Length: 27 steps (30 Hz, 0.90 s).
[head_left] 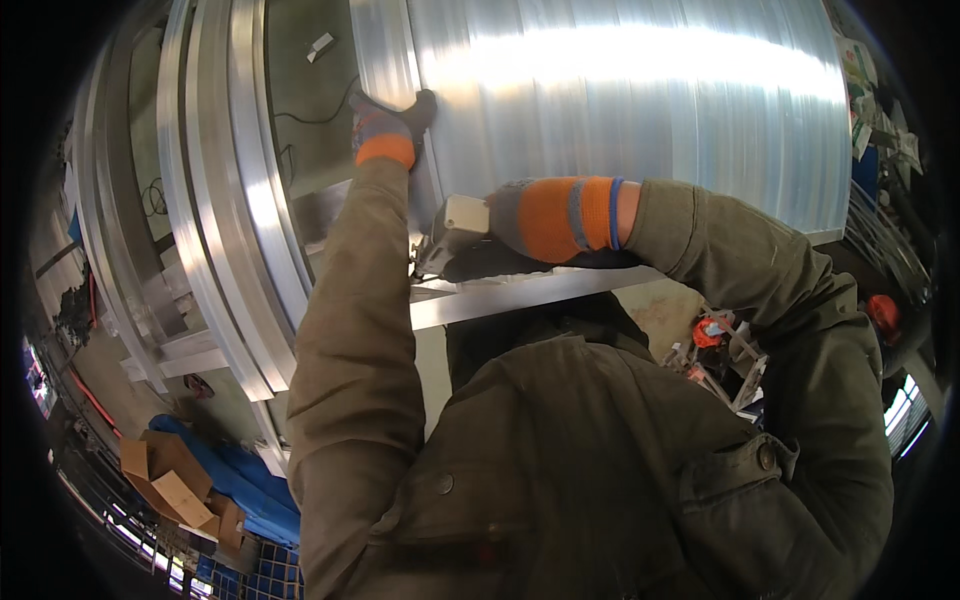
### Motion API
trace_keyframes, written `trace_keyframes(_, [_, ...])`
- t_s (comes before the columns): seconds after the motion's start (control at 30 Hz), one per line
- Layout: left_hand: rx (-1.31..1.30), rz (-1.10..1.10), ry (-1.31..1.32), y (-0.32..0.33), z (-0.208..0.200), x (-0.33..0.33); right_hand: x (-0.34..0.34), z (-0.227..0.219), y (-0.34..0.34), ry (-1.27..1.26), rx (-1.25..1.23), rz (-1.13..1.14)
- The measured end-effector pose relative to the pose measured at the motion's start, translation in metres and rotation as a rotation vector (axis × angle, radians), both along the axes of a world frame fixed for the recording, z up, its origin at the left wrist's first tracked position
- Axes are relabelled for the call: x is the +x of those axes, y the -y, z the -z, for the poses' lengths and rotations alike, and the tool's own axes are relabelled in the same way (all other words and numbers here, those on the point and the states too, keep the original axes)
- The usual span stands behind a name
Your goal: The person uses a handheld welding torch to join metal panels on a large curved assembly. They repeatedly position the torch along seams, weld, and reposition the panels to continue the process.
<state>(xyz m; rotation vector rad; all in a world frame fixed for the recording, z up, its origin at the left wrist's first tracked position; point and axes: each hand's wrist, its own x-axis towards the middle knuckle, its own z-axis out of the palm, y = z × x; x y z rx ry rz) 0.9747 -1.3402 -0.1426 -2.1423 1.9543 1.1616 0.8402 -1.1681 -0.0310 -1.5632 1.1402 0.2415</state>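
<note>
My left hand (388,128), in a grey and orange glove, straddles a long aluminium profile (385,55). Its thumb lies on the right edge and its fingers reach over the left edge. My right hand (545,218), gloved the same way, is closed around a hand-held tool with a boxy pale-grey end (463,218). The tool's dark metal front points down beside the profile's near end. What it touches there is partly hidden. A broad sheet of ribbed, shiny metal panels (640,130) lies to the right of the profile, beyond my right hand.
Several long metal bars (225,180) run along the left. A crossbar (540,293) spans just in front of my body. At lower left are an open cardboard box (170,475) and a blue cover (245,480). Wire coils (885,240) and metal offcuts (735,365) are at right.
</note>
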Motion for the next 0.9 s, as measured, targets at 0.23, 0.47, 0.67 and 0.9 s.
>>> trace_keyframes(0.23, [0.027, 0.025, 0.008, 0.004, -0.011, -0.004, 0.007, 0.004, 0.005, 0.18, -0.023, 0.102])
trace_keyframes(0.47, [0.084, 0.03, 0.039, 0.008, -0.011, -0.007, 0.019, -0.002, 0.018, 0.253, 0.023, 0.186])
trace_keyframes(0.67, [-0.043, 0.034, 0.017, 0.003, -0.015, -0.005, 0.049, 0.007, 0.035, 0.352, 0.067, 0.305])
trace_keyframes(0.9, [-0.032, 0.034, 0.062, 0.002, -0.008, -0.004, 0.049, 0.007, 0.035, 0.341, 0.077, 0.285])
